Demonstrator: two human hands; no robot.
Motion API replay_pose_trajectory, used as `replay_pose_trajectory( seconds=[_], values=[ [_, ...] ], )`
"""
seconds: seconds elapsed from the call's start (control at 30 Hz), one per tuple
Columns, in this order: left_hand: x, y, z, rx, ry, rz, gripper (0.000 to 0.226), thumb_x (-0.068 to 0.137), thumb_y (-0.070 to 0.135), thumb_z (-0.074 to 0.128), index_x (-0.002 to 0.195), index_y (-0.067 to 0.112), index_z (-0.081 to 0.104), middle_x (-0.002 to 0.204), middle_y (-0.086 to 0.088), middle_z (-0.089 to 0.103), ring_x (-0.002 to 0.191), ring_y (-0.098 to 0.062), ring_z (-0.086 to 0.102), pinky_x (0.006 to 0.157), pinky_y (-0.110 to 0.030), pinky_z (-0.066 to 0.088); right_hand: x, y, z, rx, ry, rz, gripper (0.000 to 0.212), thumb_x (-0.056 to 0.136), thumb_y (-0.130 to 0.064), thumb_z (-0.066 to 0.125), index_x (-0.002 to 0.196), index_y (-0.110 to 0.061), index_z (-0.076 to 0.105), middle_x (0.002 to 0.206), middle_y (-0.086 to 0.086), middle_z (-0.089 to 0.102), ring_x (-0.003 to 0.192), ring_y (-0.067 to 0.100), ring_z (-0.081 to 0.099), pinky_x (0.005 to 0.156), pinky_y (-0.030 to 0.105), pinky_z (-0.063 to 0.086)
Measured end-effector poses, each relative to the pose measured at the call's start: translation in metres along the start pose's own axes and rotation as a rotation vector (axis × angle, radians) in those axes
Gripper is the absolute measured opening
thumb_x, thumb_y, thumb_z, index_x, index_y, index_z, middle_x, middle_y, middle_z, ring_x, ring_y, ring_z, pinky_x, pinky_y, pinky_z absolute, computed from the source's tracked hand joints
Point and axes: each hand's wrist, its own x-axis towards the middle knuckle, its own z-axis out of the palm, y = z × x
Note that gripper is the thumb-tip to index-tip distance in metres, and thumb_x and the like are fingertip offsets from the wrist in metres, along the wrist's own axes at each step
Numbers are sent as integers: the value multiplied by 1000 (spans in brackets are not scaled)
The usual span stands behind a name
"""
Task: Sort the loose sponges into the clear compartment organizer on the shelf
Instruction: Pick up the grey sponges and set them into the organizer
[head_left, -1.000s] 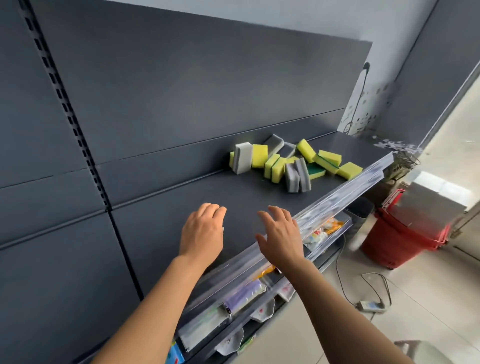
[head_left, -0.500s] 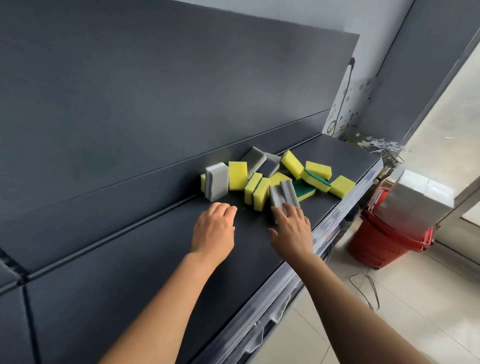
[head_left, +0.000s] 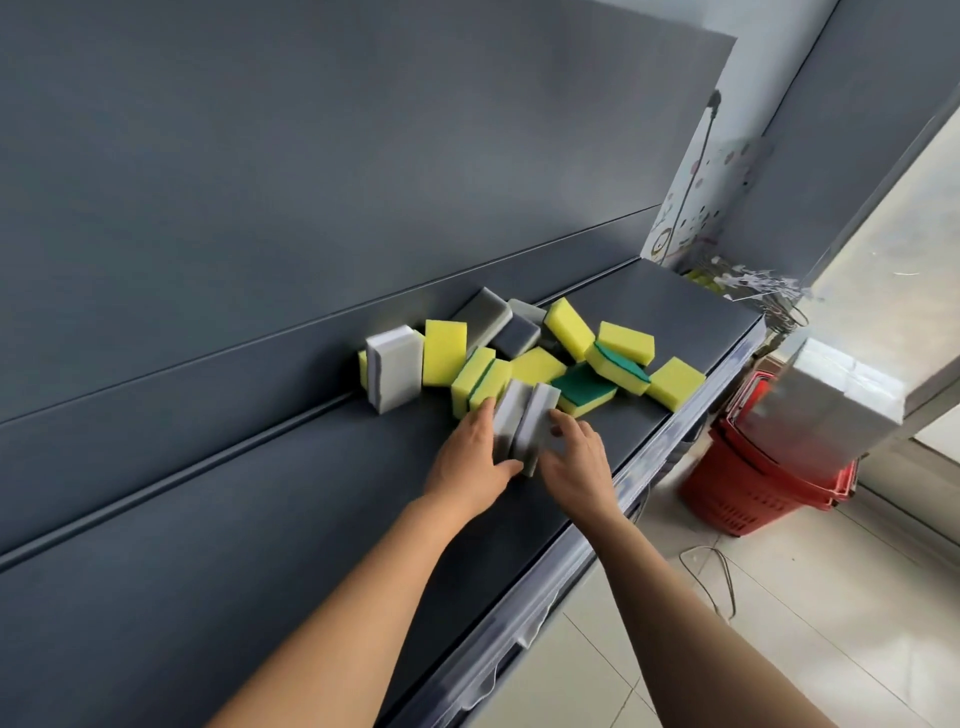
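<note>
- Both of your hands close on the same target: your left hand (head_left: 470, 460) presses its fingers against the left face of a pair of grey sponges (head_left: 522, 426), and your right hand (head_left: 576, 460) cups the right face, so the pair is pinched between them, standing on edge on the shelf (head_left: 260, 519).
- That pair sits at the near side of the sponge pile (head_left: 519, 353), roughly midway between the shelf's back edge and its front edge.
- As far as you can judge, the sorting has barely started: every sponge in view lies loose on the shelf and none is in a compartment.
- Left to do is the whole pile: a grey-and-white sponge (head_left: 395, 366) standing at its left end near the back edge, yellow ones leaning on each other, a green-faced sponge (head_left: 584, 392) lying flat, and a yellow sponge (head_left: 675, 382) nearest the front edge on the right.
- You cannot see the clear compartment organizer anywhere here, so where the pair must go is not shown.
- Several sponges overlap, so an exact count is not possible, and the grey ones against the back panel are partly covered.
- Beyond the shelf's right end, a red basket (head_left: 743, 493) on the floor is motion-blurred, as is the pale box (head_left: 831, 395) above it.
</note>
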Motion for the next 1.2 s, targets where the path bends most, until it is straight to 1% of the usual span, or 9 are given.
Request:
replay_pose_trajectory(
  seconds=[0.13, 0.27, 0.37, 0.43, 0.57, 0.8, 0.9, 1.03, 1.2],
  values=[
    [3, -7, 6, -128, 91, -91, 58, 81, 21, 67, 133, 19, 41, 132, -3, 50, 118, -19, 48, 89, -25, 38, 10, 5, -5, 316, 20, 23, 21, 90, -11, 52, 109, -17, 57, 119, 2, 47, 114, 16, 48, 91, 26, 39],
    [-4, -8, 7, -368, 149, -173, 36, 78, 13, 64, 110, 26, 56, 112, 0, 62, 93, -20, 60, 81, -33, 50, 21, 8, -3, 507, -20, 46, 13, 90, -14, 58, 96, -24, 53, 114, 7, 54, 108, 20, 57, 85, 40, 51],
    [-13, -6, 4, -531, 222, -269, 31, 72, 23, 55, 101, 32, 60, 99, 4, 65, 88, -20, 63, 79, -44, 55, 19, 13, -2, 654, -170, 85, 66, 80, -37, 71, 135, -18, 38, 132, 2, 41, 118, 16, 48, 100, 39, 45],
    [-23, -2, 2, -608, 271, -311, 29, 74, 23, 51, 100, 32, 62, 97, 3, 66, 87, -21, 63, 75, -45, 57, 16, 11, -2, 794, -298, 134, 93, 67, -55, 74, 142, -21, 30, 137, 0, 41, 119, 15, 49, 99, 40, 46],
    [-45, -1, 0, -715, 441, -340, 25, 89, 7, 49, 105, 25, 55, 105, -3, 60, 86, -22, 62, 61, -36, 57, 6, -1, -6, 840, -331, 39, 75, 60, -55, 76, 122, -19, 54, 116, 5, 60, 99, 17, 62, 78, 34, 56],
    [-106, -9, 4, -607, 799, -461, 29, 88, 4, 42, 105, 23, 54, 107, -4, 60, 84, -18, 59, 59, -33, 54, -18, -23, 3, 929, -403, -45, 34, 77, -27, 76, 108, -30, 63, 103, 1, 64, 87, 16, 57, 76, 31, 50],
    [-142, -16, -1, -489, 939, -529, 40, 90, 5, 35, 112, 29, 58, 113, -5, 60, 96, -24, 55, 80, -39, 51, -37, -41, 8, 969, -467, -93, 25, 79, -22, 74, 101, -32, 67, 98, -5, 65, 89, 18, 57, 82, 39, 53],
    [-195, -24, -11, -346, 1094, -622, 34, 98, 23, 36, 129, 26, 49, 120, 6, 56, 111, -16, 51, 87, -25, 36, -74, -73, 17, 973, -539, -216, 24, 81, -18, 73, 101, -30, 68, 101, -2, 68, 87, 14, 58, 84, 41, 52],
    [-269, -39, -34, -258, 1274, -636, 22, 87, 35, 59, 104, 24, 50, 92, 6, 60, 86, -24, 59, 75, -43, 51, -125, -117, 34, 879, -623, -378, 26, 82, -20, 71, 104, -34, 68, 109, -2, 64, 93, 14, 55, 86, 34, 49]
  ],
)
